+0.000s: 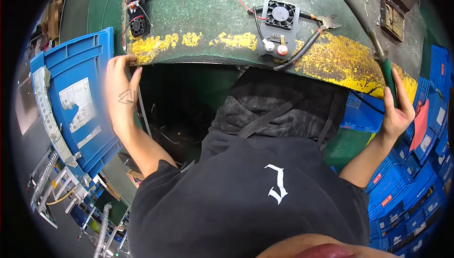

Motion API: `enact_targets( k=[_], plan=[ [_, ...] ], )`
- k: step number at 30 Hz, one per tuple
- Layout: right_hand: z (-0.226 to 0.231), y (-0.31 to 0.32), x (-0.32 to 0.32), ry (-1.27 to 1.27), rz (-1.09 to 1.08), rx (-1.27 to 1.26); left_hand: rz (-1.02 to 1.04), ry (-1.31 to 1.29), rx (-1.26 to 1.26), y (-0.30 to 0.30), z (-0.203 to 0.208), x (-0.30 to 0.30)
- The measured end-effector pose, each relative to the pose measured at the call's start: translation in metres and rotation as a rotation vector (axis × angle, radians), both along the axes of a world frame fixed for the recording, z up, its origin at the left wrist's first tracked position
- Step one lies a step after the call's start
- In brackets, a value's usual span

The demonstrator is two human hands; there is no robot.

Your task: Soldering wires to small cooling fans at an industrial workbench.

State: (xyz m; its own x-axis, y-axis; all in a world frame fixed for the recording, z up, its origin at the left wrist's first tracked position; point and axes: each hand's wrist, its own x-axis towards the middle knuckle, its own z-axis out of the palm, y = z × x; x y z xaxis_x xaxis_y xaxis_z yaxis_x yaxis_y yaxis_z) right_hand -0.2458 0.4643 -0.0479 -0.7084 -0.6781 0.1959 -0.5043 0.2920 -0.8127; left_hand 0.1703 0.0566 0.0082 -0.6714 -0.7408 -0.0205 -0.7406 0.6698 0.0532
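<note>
My left hand rests with its fingers curled over the front edge of the green workbench, at its left end, holding nothing I can see. My right hand is closed around the green handle of a long soldering iron that reaches up across the bench's right side. A grey plate with a small black fan and two round knobs lies near the bench's front edge between the hands. Black-handled cutters lie right of the plate.
A blue plastic crate with paper labels stands left of my left hand. More fan assemblies with red wires sit at the bench's far left. Stacked blue crates fill the lower right. A metal fixture sits at the far right.
</note>
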Motion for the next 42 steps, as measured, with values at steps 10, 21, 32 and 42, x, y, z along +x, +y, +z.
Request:
enact_targets(
  k=[10, 21, 32, 42],
  plan=[
    [0.047, 0.022, 0.049, 0.110, 0.122, 0.141, 0.000, 0.795, 0.408, 0.046, -0.009, -0.074],
    [0.065, 0.014, 0.064, 0.042, 0.255, 0.143, -0.272, 0.822, 0.349, 0.088, -0.012, -0.124],
    [0.061, 0.015, 0.066, 0.040, 0.268, 0.184, -0.338, 0.743, 0.445, 0.097, -0.023, -0.121],
    [0.058, 0.014, 0.065, 0.024, 0.257, 0.181, -0.337, 0.697, 0.435, 0.097, -0.022, -0.122]
  ],
)
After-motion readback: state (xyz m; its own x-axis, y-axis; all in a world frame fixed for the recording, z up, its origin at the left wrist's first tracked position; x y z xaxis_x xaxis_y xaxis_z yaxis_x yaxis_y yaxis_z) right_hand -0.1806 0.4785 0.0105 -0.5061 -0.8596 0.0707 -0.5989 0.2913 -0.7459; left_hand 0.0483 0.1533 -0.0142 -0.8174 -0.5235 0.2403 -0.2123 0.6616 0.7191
